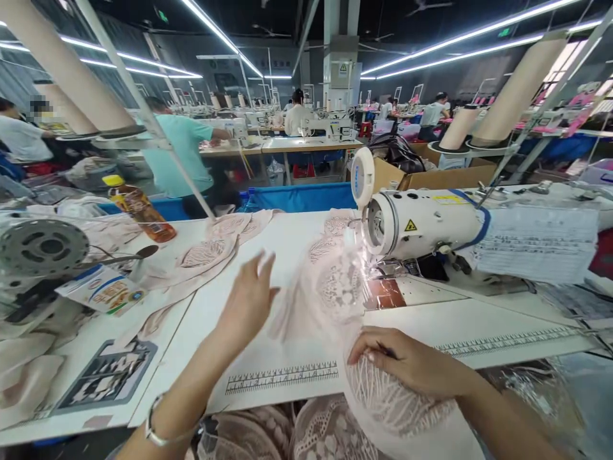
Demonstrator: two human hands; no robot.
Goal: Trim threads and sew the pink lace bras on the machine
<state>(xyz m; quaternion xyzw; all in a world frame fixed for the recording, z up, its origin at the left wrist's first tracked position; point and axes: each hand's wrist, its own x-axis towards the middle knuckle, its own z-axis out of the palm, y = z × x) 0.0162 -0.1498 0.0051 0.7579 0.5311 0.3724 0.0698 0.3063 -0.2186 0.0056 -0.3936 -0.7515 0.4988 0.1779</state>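
Above the white tabletop my left hand [249,295] hangs in the air, fingers apart and a little smeared, with nothing in it. At the table's front edge my right hand [395,358] is closed on a pale pink lace bra piece [397,402], which hangs over the edge toward my lap. Joined or overlapping pale pink lace cups [338,287] lead from it up to the sewing machine [421,220]. Light shines at the machine's needle area; the needle itself cannot be made out. More lace pieces [205,254] trail across the table left of my left hand.
A tea bottle [141,211] and a snack packet [101,289] stand and lie at left, near another machine [43,249]. Lace pieces [330,428] are heaped below the table edge. Thread cones [520,89] rise at right. A person in turquoise [177,150] sits beyond the table.
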